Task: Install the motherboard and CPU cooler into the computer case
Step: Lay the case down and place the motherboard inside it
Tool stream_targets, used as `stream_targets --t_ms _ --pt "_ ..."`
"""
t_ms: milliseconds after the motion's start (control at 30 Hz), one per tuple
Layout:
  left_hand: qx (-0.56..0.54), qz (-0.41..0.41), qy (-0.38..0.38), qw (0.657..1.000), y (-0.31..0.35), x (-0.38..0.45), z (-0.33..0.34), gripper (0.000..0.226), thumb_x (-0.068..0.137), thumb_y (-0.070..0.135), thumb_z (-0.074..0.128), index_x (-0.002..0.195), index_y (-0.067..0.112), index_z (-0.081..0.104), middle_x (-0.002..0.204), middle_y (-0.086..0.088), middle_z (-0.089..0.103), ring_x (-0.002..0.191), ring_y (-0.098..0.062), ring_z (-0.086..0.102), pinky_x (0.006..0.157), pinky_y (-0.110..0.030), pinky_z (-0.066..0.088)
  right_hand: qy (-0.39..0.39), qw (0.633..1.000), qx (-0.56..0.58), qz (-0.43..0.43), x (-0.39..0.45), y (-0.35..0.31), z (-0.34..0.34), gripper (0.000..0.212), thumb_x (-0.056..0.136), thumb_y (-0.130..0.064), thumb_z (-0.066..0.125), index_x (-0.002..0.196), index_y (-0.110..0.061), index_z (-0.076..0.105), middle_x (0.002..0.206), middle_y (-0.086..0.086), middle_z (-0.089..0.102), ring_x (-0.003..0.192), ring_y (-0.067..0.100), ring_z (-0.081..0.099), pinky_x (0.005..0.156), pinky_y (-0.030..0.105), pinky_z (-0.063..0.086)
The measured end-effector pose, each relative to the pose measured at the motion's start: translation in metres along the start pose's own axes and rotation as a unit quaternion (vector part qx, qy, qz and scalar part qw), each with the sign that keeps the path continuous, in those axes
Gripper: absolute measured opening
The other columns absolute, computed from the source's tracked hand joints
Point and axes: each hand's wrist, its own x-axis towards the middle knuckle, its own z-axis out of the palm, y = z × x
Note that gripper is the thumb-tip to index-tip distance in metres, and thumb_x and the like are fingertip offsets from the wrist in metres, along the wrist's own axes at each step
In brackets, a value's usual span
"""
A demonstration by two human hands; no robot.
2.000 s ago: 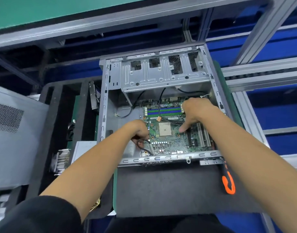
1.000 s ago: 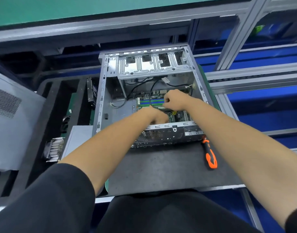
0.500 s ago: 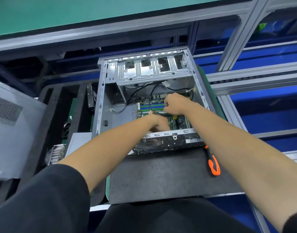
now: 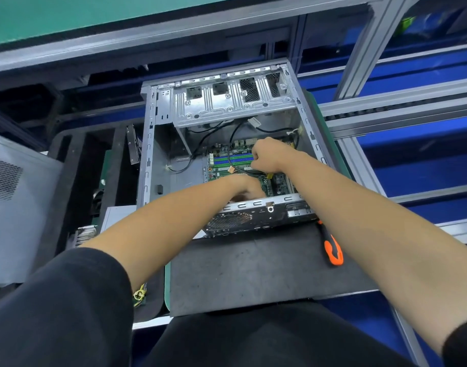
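Computer case [image 4: 228, 104]: bare stamped sheet metal, dull silver, showing a soft sheen along the drive cage at 12 o'clock. Motherboard [image 4: 221, 165]: green circuit board, looking semi-gloss. Mat [image 4: 253, 274] at 6 o'clock: dark grey, matt, scuffed, looking rubbery. Screwdriver [image 4: 332, 250] at 4 o'clock: orange and black plastic handle, shining slightly. Sleeve [image 4: 68, 300] at 8 o'clock: black cloth, matt.

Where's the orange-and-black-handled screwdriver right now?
Head view, right side: the orange-and-black-handled screwdriver lies on the dark grey mat, just outside the near right corner of the open metal computer case, under the right forearm.
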Motion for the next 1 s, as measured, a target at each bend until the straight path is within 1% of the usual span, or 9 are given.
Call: stream_targets --t_ms 67,133,267,367,500,667,767,833,1000 --pt "-0.006 -0.008 0.003 1.0 0.001 0.0 -0.002 0.034 0.094 0.026 0.048 0.064 0.009 0.045 0.064 -0.004 0.046 0.051 -0.016 0.039 0.049 -0.025 0.035 0.005 1.0 -0.004 -0.001 -0.002 -0.001 -0.001 0.033 0.084 -0.013 0.054 0.057 -0.012 0.034 0.052 0.004 0.031 0.051 0.021 0.026 0.05 0.028 0.023" --pt "0.01 -0.011 0.004 1.0 0.003 -0.001 -0.002 0.031 0.095 0.023 0.046 0.069 0.007 0.047 0.067 -0.005 0.046 0.054 -0.018 0.041 0.045 -0.023 0.034 0.014 1.0 -0.002 -0.001 -0.003 -0.001 -0.002 0.033 0.084 -0.012 0.054 0.058 -0.012 0.033 0.053 0.004 0.031 0.05 0.02 0.025 0.049 0.028 0.022" --pt "0.026 0.007 0.016 0.999 0.001 0.002 0.001 0.029 0.095 0.021 0.046 0.071 0.007 0.048 0.08 -0.006 0.051 0.077 -0.022 0.049 0.059 -0.024 0.041 0.016 1.0 -0.001 0.006 -0.004 -0.001 -0.002 0.032 0.083 -0.011 0.053 0.058 -0.013 0.033 0.053 0.003 0.03 0.05 0.019 0.024 0.049 0.028 0.021" --pt "-0.024 0.021 0.028 0.999 -0.003 0.005 0.002 0.03 0.093 0.024 0.049 0.067 0.009 0.047 0.071 -0.003 0.051 0.063 -0.017 0.046 0.058 -0.027 0.038 0.014 1.0 0.002 0.008 -0.002 0.0 -0.001 0.03 0.083 -0.013 0.054 0.06 -0.012 0.035 0.053 0.003 0.032 0.05 0.02 0.025 0.049 0.027 0.023" --pt "-0.067 0.025 0.049 0.996 -0.006 0.005 0.002 0.033 0.089 0.034 0.054 0.068 0.009 0.05 0.069 -0.002 0.053 0.058 -0.015 0.046 0.054 -0.027 0.04 0.021 1.0 0.005 0.005 0.0 0.0 0.0 0.03 0.084 -0.014 0.055 0.06 -0.012 0.036 0.054 0.004 0.034 0.05 0.02 0.027 0.048 0.027 0.025" --pt "-0.04 0.015 0.012 0.999 -0.002 0.002 0.003 0.038 0.093 0.032 0.049 0.109 -0.002 0.056 0.107 -0.009 0.052 0.085 -0.021 0.052 0.077 -0.031 0.045 0.017 1.0 0.004 0.011 -0.001 0.001 -0.002 0.03 0.086 -0.016 0.055 0.062 -0.012 0.038 0.055 0.003 0.036 0.05 0.02 0.03 0.048 0.027 0.026" --pt "-0.008 0.002 -0.003 1.0 0.005 0.001 0.0 0.028 0.097 0.021 0.043 0.077 0.003 0.05 0.083 -0.01 0.052 0.062 -0.015 0.044 0.062 -0.027 0.04 0.015 1.0 -0.002 0.013 -0.002 -0.001 -0.002 0.03 0.085 -0.015 0.054 0.061 -0.013 0.036 0.054 0.003 0.034 0.049 0.02 0.029 0.048 0.027 0.025" --pt "0.011 0.006 -0.007 1.0 0.007 0.0 -0.001 0.027 0.097 0.018 0.043 0.073 0.007 0.046 0.07 -0.005 0.046 0.06 -0.015 0.04 0.063 -0.031 0.042 0.013 1.0 -0.003 0.014 -0.002 -0.001 -0.002 0.03 0.085 -0.015 0.054 0.061 -0.013 0.036 0.054 0.002 0.033 0.05 0.021 0.028 0.049 0.027 0.025" --pt "0.0 -0.009 -0.01 1.0 0.005 0.002 0.0 0.03 0.094 0.023 0.049 0.07 0.006 0.047 0.071 -0.006 0.048 0.057 -0.017 0.041 0.052 -0.027 0.036 0.016 1.0 0.003 0.014 -0.003 -0.001 -0.001 0.029 0.084 -0.015 0.055 0.061 -0.011 0.038 0.055 0.004 0.036 0.053 0.022 0.031 0.051 0.028 0.028"
